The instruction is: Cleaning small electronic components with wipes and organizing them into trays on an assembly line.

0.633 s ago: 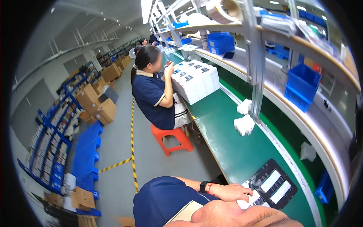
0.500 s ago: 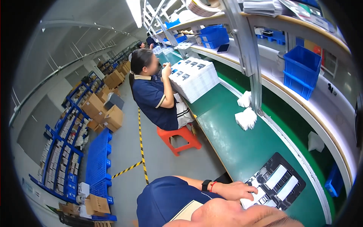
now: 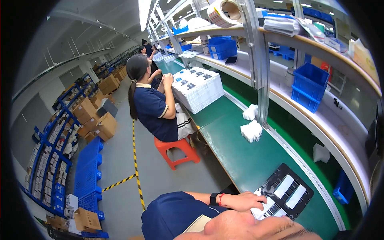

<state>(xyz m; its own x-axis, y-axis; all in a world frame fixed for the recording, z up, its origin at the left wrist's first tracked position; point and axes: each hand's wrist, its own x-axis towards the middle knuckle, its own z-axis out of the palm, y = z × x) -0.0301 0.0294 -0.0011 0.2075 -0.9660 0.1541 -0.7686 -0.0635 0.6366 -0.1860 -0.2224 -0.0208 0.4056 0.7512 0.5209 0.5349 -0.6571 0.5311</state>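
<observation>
My left hand (image 3: 247, 201), with a dark band and a red cord at the wrist, lies palm down with fingers apart. Its fingertips touch a white piece (image 3: 258, 212) at the near-left end of a black tray-like plate (image 3: 306, 191). Two white strips, one on the left (image 3: 283, 186) and one on the right (image 3: 296, 197), lie over the slots of this plate. Dark bars show beside my fingertips. My right hand is not visible; the near end of the plate is hidden at the lower edge.
The plate lies on a green bench (image 3: 228, 148). Further along are crumpled white bundles (image 3: 252, 131) and a tall white stack (image 3: 200, 94), where a co-worker (image 3: 152, 96) sits on a red stool (image 3: 176, 150). Blue bins (image 3: 310, 86) stand on the right shelf.
The view has shifted, so the bench and shelves sit further left. My left hand stays at the white piece. The co-worker's hands have moved lower, to the edge of the stack.
</observation>
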